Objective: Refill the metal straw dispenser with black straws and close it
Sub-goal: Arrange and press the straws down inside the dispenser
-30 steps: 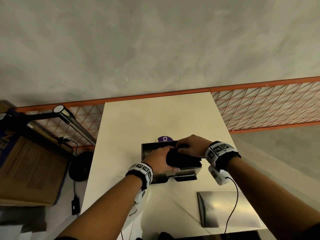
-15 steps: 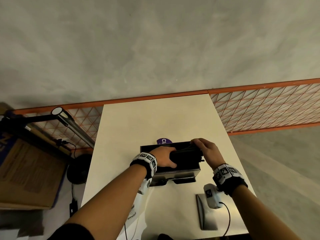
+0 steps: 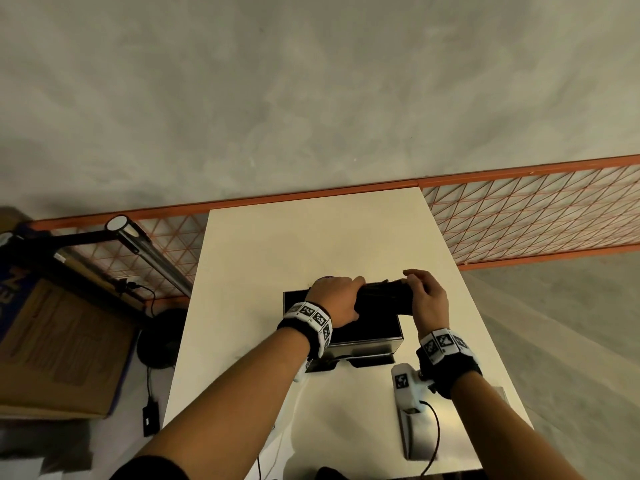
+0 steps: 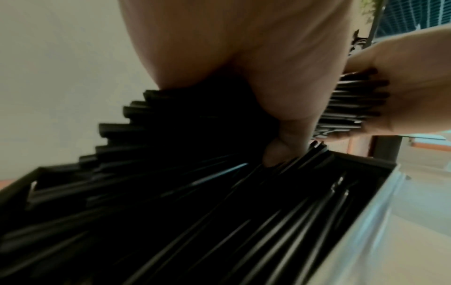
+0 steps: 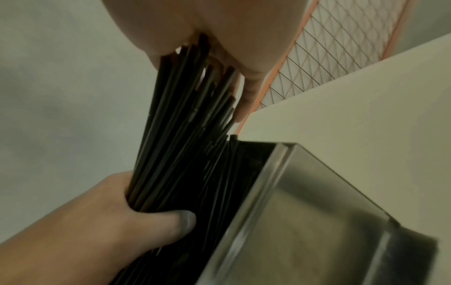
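Hands on the straw bundle over the open box

Both our forearms reach forward across the table [image 3: 311,237]. Our left hand [image 3: 337,299] curls round one end of the bundle of black straws [image 3: 381,299], thumb pressed under it. Our right hand [image 3: 427,299] cups the other end, fingers [image 5: 244,96] bent over the tips. We hold the bundle level, just above the open metal dispenser [image 3: 367,344], where more straws lie. Near our right wrist lies the metal lid [image 3: 412,438].
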A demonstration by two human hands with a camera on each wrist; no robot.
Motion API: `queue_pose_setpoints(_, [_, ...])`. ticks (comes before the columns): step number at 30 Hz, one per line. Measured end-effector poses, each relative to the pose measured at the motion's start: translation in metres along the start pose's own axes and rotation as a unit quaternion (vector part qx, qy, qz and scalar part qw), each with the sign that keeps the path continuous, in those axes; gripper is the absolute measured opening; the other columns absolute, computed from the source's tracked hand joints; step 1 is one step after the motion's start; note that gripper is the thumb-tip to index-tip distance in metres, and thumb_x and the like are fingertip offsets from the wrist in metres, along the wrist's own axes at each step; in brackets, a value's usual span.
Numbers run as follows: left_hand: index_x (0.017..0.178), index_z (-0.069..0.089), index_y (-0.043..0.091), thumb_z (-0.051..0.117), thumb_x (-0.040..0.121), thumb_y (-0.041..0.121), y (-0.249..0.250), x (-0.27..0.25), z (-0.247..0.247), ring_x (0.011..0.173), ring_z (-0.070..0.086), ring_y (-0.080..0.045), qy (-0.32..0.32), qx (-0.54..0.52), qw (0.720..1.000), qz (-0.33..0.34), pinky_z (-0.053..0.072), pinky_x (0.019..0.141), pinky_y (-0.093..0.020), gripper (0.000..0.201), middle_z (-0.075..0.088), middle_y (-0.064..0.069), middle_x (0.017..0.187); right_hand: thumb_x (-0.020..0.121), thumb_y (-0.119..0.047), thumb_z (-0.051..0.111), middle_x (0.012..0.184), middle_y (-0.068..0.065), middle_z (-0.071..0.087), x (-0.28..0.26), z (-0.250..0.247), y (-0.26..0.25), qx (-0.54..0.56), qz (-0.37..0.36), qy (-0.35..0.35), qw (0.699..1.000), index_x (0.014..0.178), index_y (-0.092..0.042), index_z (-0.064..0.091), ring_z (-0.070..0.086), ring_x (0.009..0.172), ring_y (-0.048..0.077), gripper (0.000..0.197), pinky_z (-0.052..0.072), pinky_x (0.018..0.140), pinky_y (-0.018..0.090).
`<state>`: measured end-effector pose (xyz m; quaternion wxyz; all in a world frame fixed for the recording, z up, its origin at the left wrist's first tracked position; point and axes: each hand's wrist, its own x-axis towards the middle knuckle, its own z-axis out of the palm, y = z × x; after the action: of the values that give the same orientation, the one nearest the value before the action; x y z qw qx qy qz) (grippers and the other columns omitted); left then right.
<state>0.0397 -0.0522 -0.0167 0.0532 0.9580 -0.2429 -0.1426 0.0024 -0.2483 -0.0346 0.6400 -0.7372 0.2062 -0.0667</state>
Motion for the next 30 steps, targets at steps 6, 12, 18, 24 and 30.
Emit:
queue_pose_setpoints(6, [0.144, 0.047, 0.019, 0.073, 0.089, 0.025, -0.016, -0.015, 0.028, 0.108, 0.064, -0.032, -0.022, -0.044, 0.999, -0.020, 0.056, 0.082, -0.043, 0.061, 0.061, -0.006, 0.124, 0.098, -0.031, 0.050, 0.110, 0.001, 0.069, -0.010, 0.023, 0.011, -0.059, -0.011, -0.026, 0.998, 0.108, -0.019, 0.070, 0.062, 0.104, 0.020, 0.025, 0.049, 0.094, 0.036])
queue_pose_setpoints(12, [0.144, 0.047, 0.018, 0.071, 0.087, 0.024, -0.028, -0.028, 0.049, 0.123, 0.056, -0.030, -0.018, -0.069, 0.994, -0.078, 0.050, 0.097, -0.047, 0.062, 0.056, -0.007, 0.133, 0.100, -0.019, 0.050, 0.123, 0.005, 0.061, -0.022, 0.045, 0.014, -0.180, -0.137, -0.053, 0.973, 0.119, -0.005, 0.064, 0.056, 0.109, 0.018, 0.027, 0.031, 0.091, 0.012])
queue_pose_setpoints(18, [0.145, 0.044, 0.022, 0.070, 0.086, 0.031, -0.035, -0.035, 0.055, 0.130, 0.050, -0.031, -0.040, -0.091, 0.987, -0.123, 0.044, 0.106, -0.054, 0.066, 0.050, -0.007, 0.138, 0.101, -0.020, 0.049, 0.121, 0.004, 0.060, -0.029, 0.052, 0.018, -0.209, -0.178, -0.096, 0.957, 0.119, -0.008, 0.063, 0.057, 0.107, 0.018, 0.026, 0.032, 0.089, 0.012])
queue_pose_setpoints(24, [0.152, 0.037, 0.022, 0.063, 0.093, 0.028, -0.029, -0.031, 0.046, 0.136, 0.043, -0.032, -0.062, -0.072, 0.990, -0.106, 0.039, 0.108, -0.061, 0.064, 0.043, -0.007, 0.145, 0.101, -0.022, 0.048, 0.123, 0.002, 0.059, -0.030, 0.058, 0.018, -0.198, -0.140, -0.092, 0.966, 0.123, -0.010, 0.062, 0.056, 0.110, 0.018, 0.029, 0.034, 0.092, 0.018])
queue_pose_setpoints(30, [0.155, 0.035, 0.023, 0.061, 0.095, 0.035, -0.022, -0.025, 0.044, 0.141, 0.038, -0.031, -0.052, -0.072, 0.993, -0.080, 0.039, 0.110, -0.058, 0.066, 0.040, -0.007, 0.150, 0.098, -0.016, 0.053, 0.120, 0.003, 0.058, -0.026, 0.045, 0.018, -0.254, -0.206, -0.101, 0.940, 0.120, -0.008, 0.062, 0.058, 0.106, 0.022, 0.026, 0.036, 0.089, 0.017])
